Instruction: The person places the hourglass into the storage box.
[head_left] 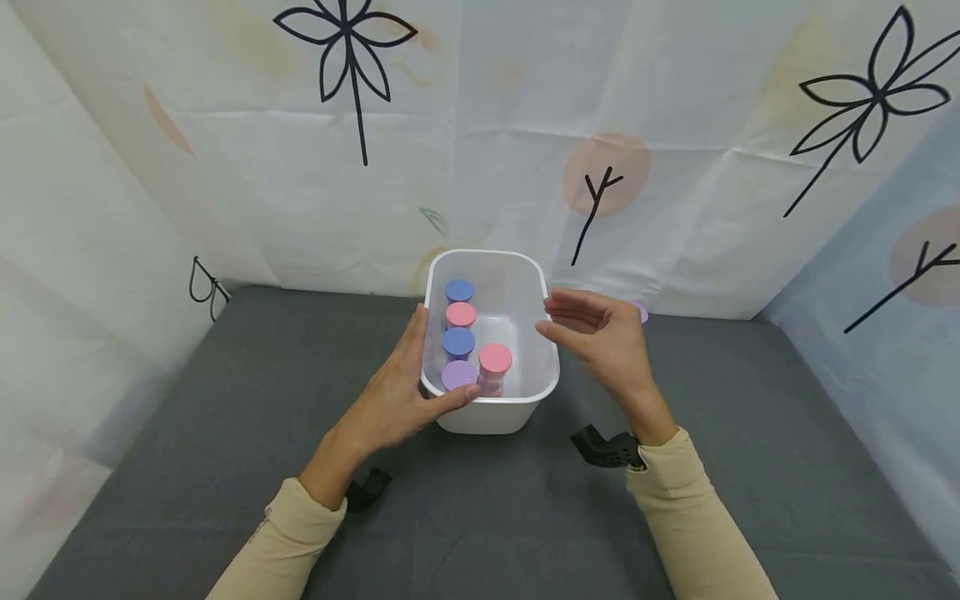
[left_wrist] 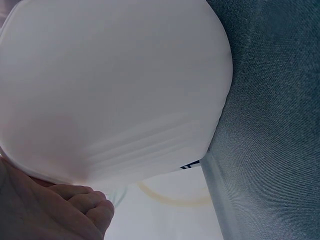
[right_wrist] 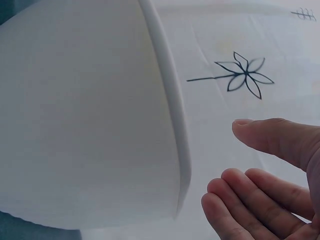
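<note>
A white plastic bin [head_left: 487, 417] stands on the grey table, holding several small jars with coloured lids. Along its left side are a blue-lidded jar [head_left: 459, 291], a pink-lidded jar, another blue one and a purple-lidded jar [head_left: 458, 375]. Beside these is a second pink-lidded jar [head_left: 495, 360] with a clear body. My left hand [head_left: 397, 400] grips the bin, fingers along the outer left wall and thumb over the near rim. Just off the right rim, my right hand [head_left: 603, 333] has its fingers extended and holds nothing; the right wrist view shows a gap to the bin.
Behind my right hand a purple object [head_left: 640, 312] shows only its edge. Grey cloth covers the table [head_left: 300, 350]. A pale curtain [head_left: 510, 192] with plant drawings hangs along the back and sides. Dark straps [head_left: 607, 450] sit at both wrists.
</note>
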